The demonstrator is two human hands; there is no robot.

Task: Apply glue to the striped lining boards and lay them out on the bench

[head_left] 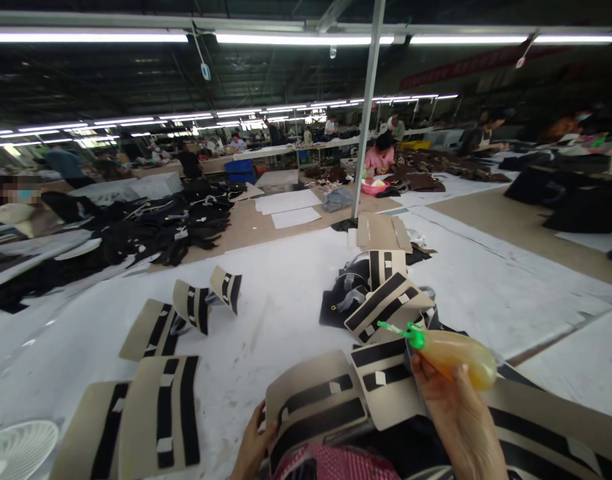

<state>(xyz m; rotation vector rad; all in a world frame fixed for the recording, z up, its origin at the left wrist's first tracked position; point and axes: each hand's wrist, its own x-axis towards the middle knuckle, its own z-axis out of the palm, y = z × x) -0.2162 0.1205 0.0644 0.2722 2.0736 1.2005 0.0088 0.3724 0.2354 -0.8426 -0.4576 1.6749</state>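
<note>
My right hand (461, 413) is wrapped round a squeeze bottle (461, 353) of amber liquid with a green nozzle cap, held tilted with the nozzle pointing left. At the left edge of a curved beige panel with black strips (316, 383), my left hand (256, 437) grips the rim, its fingers partly hidden behind it. A similar panel (389, 390) lies between the hands, beneath the bottle. More striped beige panels (546, 413) spread to the right of my right wrist. Pink checked cloth (336, 463) shows at the bottom edge.
Several striped panels (159, 417) stand on the white tabletop (266, 320) at left, beside a white fan (21, 447). Panels and black bags (343, 300) are piled ahead, near a metal post (369, 113). Black goods (181, 220) cover the far left. Other people work further back.
</note>
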